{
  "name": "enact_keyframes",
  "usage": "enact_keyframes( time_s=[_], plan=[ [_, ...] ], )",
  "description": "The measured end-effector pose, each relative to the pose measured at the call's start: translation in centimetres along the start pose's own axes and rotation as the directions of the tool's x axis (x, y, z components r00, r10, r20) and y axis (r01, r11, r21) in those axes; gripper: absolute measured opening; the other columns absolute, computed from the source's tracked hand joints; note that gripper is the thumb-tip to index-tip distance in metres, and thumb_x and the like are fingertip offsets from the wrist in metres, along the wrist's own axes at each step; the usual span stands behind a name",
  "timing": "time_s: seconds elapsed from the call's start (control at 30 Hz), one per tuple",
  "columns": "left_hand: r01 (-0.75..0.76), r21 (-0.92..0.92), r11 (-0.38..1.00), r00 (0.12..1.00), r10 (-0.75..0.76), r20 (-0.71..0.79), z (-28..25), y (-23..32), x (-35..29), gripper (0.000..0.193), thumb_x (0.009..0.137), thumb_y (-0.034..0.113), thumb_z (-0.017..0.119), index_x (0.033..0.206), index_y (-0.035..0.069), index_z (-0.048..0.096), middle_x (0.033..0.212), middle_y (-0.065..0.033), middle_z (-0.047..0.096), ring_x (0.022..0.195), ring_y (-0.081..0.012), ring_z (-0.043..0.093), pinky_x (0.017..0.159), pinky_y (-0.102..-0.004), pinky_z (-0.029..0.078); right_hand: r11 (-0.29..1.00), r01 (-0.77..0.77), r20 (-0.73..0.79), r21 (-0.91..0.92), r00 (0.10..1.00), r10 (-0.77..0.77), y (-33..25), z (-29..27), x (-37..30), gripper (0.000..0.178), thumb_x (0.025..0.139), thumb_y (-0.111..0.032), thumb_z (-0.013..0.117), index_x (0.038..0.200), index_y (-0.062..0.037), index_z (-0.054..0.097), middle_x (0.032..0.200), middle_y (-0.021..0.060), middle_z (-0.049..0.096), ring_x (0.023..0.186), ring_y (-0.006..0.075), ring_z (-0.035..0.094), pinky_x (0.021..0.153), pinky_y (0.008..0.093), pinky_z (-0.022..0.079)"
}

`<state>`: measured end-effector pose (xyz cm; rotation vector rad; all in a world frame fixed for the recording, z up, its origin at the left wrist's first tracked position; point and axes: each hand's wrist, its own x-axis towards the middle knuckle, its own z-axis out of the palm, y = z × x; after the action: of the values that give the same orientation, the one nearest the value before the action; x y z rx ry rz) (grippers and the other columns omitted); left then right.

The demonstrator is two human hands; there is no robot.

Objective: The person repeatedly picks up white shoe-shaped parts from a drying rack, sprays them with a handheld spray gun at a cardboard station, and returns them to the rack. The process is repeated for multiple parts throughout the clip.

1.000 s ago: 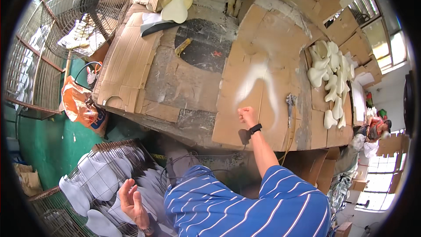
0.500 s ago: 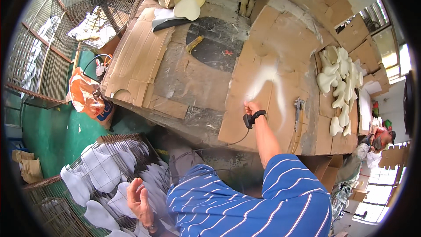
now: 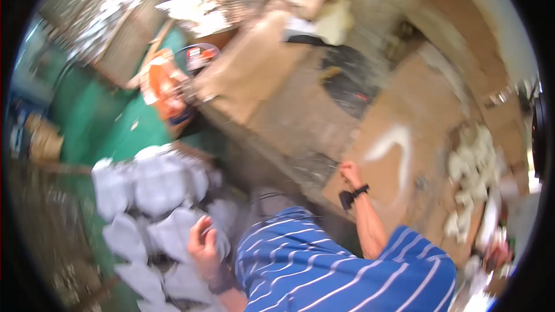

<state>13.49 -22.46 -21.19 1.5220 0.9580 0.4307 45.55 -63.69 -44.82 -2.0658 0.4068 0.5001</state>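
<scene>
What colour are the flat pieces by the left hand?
Pale grey-white, in the head view: the flat pieces piled beside the left hand.

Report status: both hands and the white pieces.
Left hand on the pale foam pieces, grip unclear through blur. Right hand fisted on the cardboard-covered bench. Nothing between them.

bench [image 3: 300, 110]: matt brown cardboard, rough grey patches | soles [image 3: 156, 185]: pale, matt, foam-like | shirt [image 3: 324, 271]: striped cloth | floor [image 3: 110, 110]: green, smooth

I see pale grey flat foam cut-outs [image 3: 156, 196] lower left, blue white-striped shirt [image 3: 324, 266] bottom centre, brown cardboard-covered table [image 3: 289, 92], green floor [image 3: 110, 115].
</scene>
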Motion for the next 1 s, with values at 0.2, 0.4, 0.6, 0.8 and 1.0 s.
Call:
enact_keyframes(
  time_s=[0.2, 0.4, 0.6, 0.8, 1.0],
  plan=[
    [-0.18, -0.585, 0.791, 0.984, 0.152, -0.097, -1.7, 1.2, 0.6, 0.048, 0.097, 0.033, 0.069, 0.131, 0.0, 0.061, 0.118, -0.0138, 0.069, 0.111, -0.0276, 0.066, 0.093, -0.0472, 0.057, 0.973, 0.216, 0.559, -0.081, 0.818, -0.135, -11.1, 10.9, -7.1, 0.021, 0.093, -0.015, 0.061, 0.101, 0.0022, 0.069, 0.077, 0.0066, 0.07, 0.064, 0.0126, 0.064, 0.049, 0.0301, 0.051],
    [-0.189, -0.943, 0.273, 0.932, 0.352, -0.085, -4.2, 0.4, 0.3, 0.084, 0.089, 0.065, 0.057, 0.143, 0.001, 0.05, 0.136, -0.0125, 0.061, 0.129, -0.0296, 0.057, 0.106, -0.0539, 0.048, 0.803, 0.595, 0.733, -0.026, 0.558, -0.39, -19.3, 16.4, -10.6, 0.027, 0.103, -0.02, 0.055, 0.102, 0.0023, 0.072, 0.077, 0.0066, 0.07, 0.067, 0.0125, 0.065, 0.062, 0.0284, 0.052],
    [-0.277, -0.929, 0.246, 0.885, 0.441, -0.147, -4.9, 0.6, -0.1, 0.095, 0.086, 0.073, 0.053, 0.144, -0.002, 0.048, 0.138, -0.0164, 0.06, 0.132, -0.0297, 0.055, 0.106, -0.0516, 0.048, 0.461, 0.886, 0.807, -0.045, 0.304, -0.506, -26.7, 17.4, -15.6, 0.024, 0.098, -0.019, 0.061, 0.106, 0.0009, 0.072, 0.092, 0.0183, 0.073, 0.087, 0.0346, 0.071, 0.077, 0.0402, 0.055],
    [-0.404, -0.577, 0.71, 0.912, 0.363, -0.192, -5.3, 2.5, -1.4, 0.11, 0.079, 0.089, 0.039, 0.139, -0.001, 0.056, 0.146, -0.0159, 0.052, 0.138, -0.0289, 0.047, 0.11, -0.0495, 0.042, 0.399, 0.873, 0.812, 0.279, 0.007, -0.584, -35.8, 19.0, -27.5, 0.026, 0.093, -0.016, 0.07, 0.115, -0.0008, 0.069, 0.092, 0.0141, 0.072, 0.079, 0.0256, 0.07, 0.069, 0.0344, 0.054],
    [-0.492, -0.258, 0.832, 0.867, 0.495, -0.057, -5.1, 4.1, -1.8, 0.095, 0.093, 0.078, 0.039, 0.147, 0.001, 0.05, 0.159, -0.022, 0.036, 0.149, -0.0345, 0.031, 0.121, -0.0446, 0.023, 0.565, 0.676, 0.785, 0.474, -0.033, -0.618, -34.8, 22.2, -34.3, 0.031, 0.092, -0.018, 0.075, 0.113, -0.0002, 0.062, 0.081, 0.0045, 0.069, 0.07, 0.0104, 0.064, 0.058, 0.0266, 0.049]
  ],
)
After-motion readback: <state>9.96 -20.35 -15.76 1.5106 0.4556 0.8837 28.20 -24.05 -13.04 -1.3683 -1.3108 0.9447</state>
